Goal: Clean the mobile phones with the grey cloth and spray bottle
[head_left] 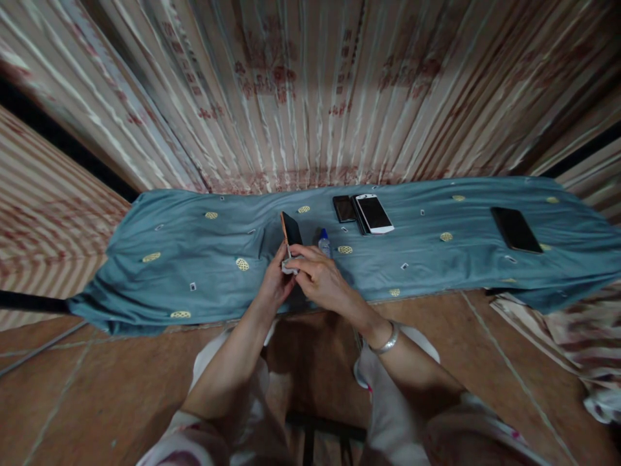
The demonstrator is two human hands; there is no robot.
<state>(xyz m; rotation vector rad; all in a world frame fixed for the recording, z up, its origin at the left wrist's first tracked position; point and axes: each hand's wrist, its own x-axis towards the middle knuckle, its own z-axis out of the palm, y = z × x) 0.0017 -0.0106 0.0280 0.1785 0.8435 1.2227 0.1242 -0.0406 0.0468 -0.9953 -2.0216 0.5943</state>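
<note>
My left hand (275, 283) holds a dark phone with an orange edge (290, 229) upright by its lower end, above the blue cloth (194, 259). Against the bottom of that phone my right hand (317, 275) pinches a small white piece, perhaps a wipe (290, 265). A silver bangle (387, 342) circles my right wrist. Just right of my hands a small bottle with a blue cap (325, 243) stands on the cloth.
Further back on the cloth lie a small dark phone (344, 208) and a white-framed phone (374, 213) side by side; another black phone (515, 229) lies at the right. Striped curtains hang behind. Brown tiled floor lies in front, with my knees below.
</note>
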